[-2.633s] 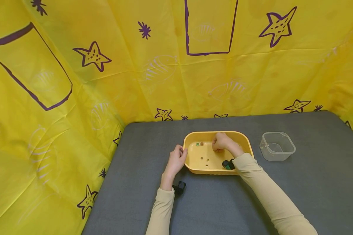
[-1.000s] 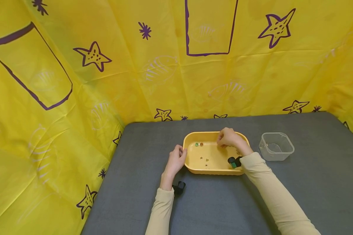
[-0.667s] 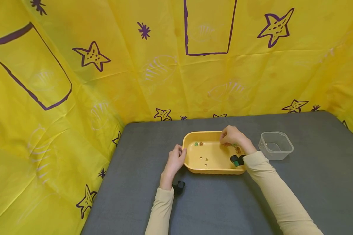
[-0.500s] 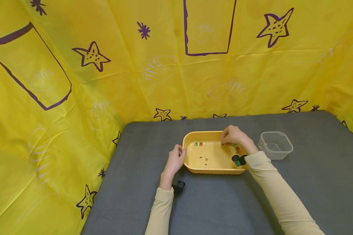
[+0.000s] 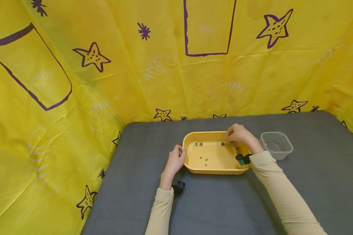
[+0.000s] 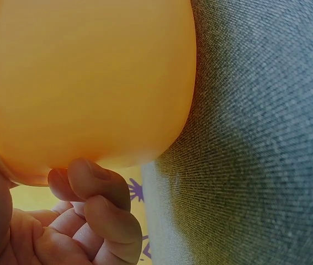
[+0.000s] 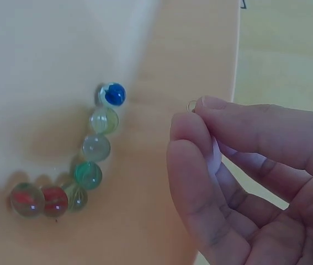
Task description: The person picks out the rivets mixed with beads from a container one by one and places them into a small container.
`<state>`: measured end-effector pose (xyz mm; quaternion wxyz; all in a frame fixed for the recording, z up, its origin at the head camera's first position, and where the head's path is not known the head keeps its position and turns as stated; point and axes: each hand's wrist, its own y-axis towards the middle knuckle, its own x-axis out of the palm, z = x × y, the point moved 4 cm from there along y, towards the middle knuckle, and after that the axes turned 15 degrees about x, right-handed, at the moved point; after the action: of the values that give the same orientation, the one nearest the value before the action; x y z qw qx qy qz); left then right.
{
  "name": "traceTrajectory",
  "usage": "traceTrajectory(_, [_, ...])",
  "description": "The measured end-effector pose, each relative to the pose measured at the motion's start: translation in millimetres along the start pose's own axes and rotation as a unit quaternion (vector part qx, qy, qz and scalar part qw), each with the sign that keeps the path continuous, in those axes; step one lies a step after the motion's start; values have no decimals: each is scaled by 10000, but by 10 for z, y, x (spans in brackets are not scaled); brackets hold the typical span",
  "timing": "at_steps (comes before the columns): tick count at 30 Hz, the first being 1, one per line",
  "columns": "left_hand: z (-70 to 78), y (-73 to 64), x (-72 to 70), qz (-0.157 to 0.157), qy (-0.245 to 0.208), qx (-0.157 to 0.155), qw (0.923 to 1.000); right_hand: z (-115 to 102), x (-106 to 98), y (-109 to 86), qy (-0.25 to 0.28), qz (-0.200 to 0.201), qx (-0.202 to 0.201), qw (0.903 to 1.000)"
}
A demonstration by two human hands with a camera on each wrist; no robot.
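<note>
My left hand [image 5: 176, 160] grips the left end of the yellow tray [image 5: 211, 171], thumb over the rim and curled fingertips against the outer wall in the left wrist view. Above the tray's back right part, my right hand [image 5: 240, 134] pinches a tiny gold-coloured piece [image 7: 191, 105] between thumb and forefinger; only its edge shows. Near that hand a curved row of glass marbles lies in the tray, with a blue-and-white marble [image 7: 113, 94] at one end and a reddish marble [image 7: 28, 200] at the other. A green marble [image 5: 196, 144] and an amber marble [image 5: 201, 144] sit at the back left.
Small gold-coloured bits [image 5: 206, 159] lie on the tray floor, front left of its middle. A clear plastic container [image 5: 277, 151] stands right of the tray with a few tiny bits inside. A grey cloth [image 5: 211, 202] covers the table; a yellow patterned curtain [image 5: 164, 81] hangs behind.
My right hand has moved from the tray's middle rightward and up toward the back rim, uncovering the blue marble and part of the row. My left hand stays on the tray.
</note>
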<state>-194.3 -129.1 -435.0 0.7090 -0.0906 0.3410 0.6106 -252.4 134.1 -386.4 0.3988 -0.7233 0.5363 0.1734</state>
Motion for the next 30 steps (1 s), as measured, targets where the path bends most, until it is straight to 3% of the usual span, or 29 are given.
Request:
traceTrajectory(6, [5,0,-2,25,-16,89,10000,16,-79,-48,113,-11,-7,9999])
traceTrajectory(13, [4,-3,-3,14,-40,99,9999,89,-155,-25,404,-197,-288,9986])
traceTrajectory(18, [1,0,-5,22,-40,52,10000,84,-201,-98,279,36,-50,9996])
traceTrajectory(30, [-13,0,13,1,-130,7,9999,160,-293,-151,69,220,51,9997])
